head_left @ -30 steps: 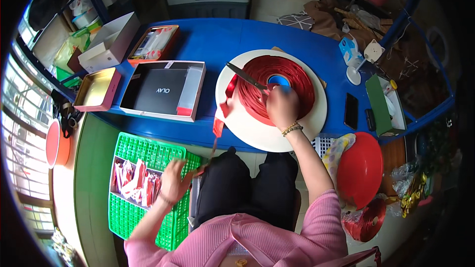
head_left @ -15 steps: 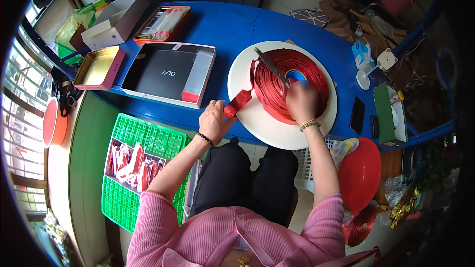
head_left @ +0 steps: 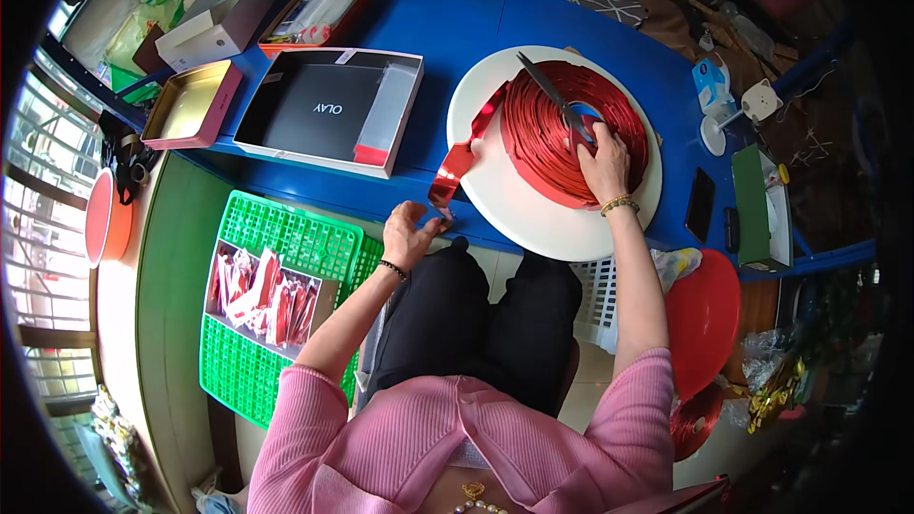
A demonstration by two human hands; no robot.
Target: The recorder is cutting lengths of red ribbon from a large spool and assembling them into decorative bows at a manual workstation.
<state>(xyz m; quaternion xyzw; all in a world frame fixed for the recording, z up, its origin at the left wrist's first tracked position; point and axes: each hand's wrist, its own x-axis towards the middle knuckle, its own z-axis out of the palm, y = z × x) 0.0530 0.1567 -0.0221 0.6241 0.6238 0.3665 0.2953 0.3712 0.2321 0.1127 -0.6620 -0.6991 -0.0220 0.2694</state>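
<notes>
Right hand (head_left: 602, 164) lay flat, fingers spread, on ribbon roll (head_left: 574, 131) atop white disc (head_left: 505, 195) on blue worktop (head_left: 457, 14). Left hand (head_left: 411, 233) pinched ribbon end (head_left: 446, 188), drawn off toward worktop edge. Scissors (head_left: 552, 95) rested on roll, unused. Strip pulled out, seemingly uncut; cut pieces already in green crate (head_left: 243, 366).

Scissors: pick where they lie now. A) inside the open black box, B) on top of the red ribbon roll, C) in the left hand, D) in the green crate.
B: the scissors lie across the top of the red ribbon roll on the white disc, just beside the right hand resting on the roll; the left hand pinches only the ribbon's loose end.
</notes>
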